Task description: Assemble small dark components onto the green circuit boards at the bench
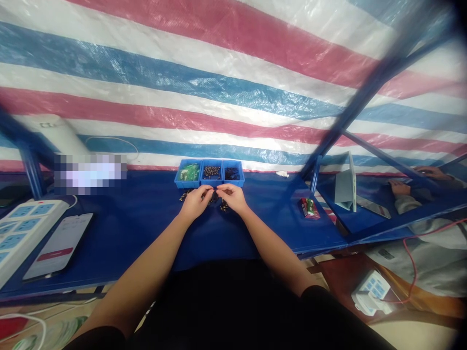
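Both my hands are close together over the blue table, just in front of three small blue bins. The fingertips of my left hand point(197, 201) are pinched, and what they hold is too small to make out. My right hand point(232, 197) is pinched the same way beside it. Green-and-clear packets fill the left bin point(188, 183). Small dark and brass-coloured parts lie in the middle bin point(211, 183), and black pieces in the right bin point(233, 183). Loose brass-and-black parts point(224, 206) lie on the table by my right hand, with more beside my left.
At the left are a white power strip point(34, 223) and a phone point(60, 245). A small red-and-green box point(310, 208) sits on the right, near a blue frame post point(315, 175). Beyond it are a tablet in a stand point(346, 184) and another person's hand point(399, 188).
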### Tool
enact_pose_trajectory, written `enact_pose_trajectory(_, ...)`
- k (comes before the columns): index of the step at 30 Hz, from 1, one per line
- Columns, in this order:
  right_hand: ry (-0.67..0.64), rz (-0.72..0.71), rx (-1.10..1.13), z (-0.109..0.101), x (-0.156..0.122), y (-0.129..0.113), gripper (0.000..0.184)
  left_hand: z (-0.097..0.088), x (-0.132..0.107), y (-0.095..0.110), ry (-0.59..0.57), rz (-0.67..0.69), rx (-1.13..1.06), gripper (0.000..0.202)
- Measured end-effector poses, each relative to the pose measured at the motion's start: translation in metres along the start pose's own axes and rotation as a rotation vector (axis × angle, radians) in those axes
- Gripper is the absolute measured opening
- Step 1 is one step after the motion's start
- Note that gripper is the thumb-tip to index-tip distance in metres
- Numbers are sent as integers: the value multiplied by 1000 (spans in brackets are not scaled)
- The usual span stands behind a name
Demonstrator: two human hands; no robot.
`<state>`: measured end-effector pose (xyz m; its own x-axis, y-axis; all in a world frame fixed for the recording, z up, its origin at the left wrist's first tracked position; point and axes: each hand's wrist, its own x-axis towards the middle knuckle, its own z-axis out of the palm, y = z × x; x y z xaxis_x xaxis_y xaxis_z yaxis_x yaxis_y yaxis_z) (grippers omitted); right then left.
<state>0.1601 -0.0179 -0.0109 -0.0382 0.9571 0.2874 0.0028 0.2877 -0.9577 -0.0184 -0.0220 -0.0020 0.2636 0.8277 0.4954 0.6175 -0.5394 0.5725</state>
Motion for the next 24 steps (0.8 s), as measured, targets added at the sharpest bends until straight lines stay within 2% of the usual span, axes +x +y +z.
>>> enact_pose_trajectory(14,-9,12,-4,0,-1,0,33,1,-1,0,27,22,-7,29)
enact_pose_trajectory(24,2,-48,-62,-1,-1,0,29,2,0,-2,44,2,-26,27)
